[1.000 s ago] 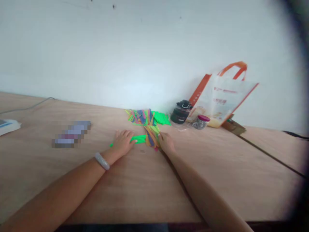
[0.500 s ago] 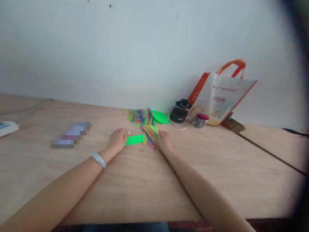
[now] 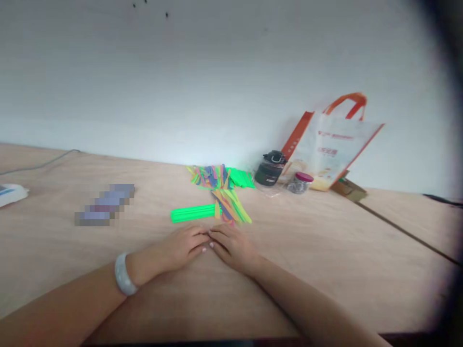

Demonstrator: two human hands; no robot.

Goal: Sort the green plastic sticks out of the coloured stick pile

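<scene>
My left hand (image 3: 183,246) and my right hand (image 3: 233,246) meet fingertip to fingertip low over the table, with thumbs and fingers drawn in. Whether anything small is pinched between them I cannot make out. Just beyond lies a bundle of bright green strips (image 3: 193,212), side by side. Its right end touches a loose heap of yellow, orange, purple and pink strips (image 3: 231,205). Farther back, more multicoloured strips (image 3: 210,176) lie beside a second green bundle (image 3: 241,178). A pale bangle (image 3: 125,274) circles my left wrist.
Toward the wall stand a dark bottle (image 3: 269,169), a clear jar with a red lid (image 3: 300,183) and a white carrier bag with orange handles (image 3: 334,144). A blurred-out flat object (image 3: 106,205) lies left, near a white device (image 3: 12,194) and a cable (image 3: 43,165).
Both hands have left the strips and come together nearer to me. The green bundle and yellow strips are now uncovered. A small brownish thing on the table is now out of sight near my fingers.
</scene>
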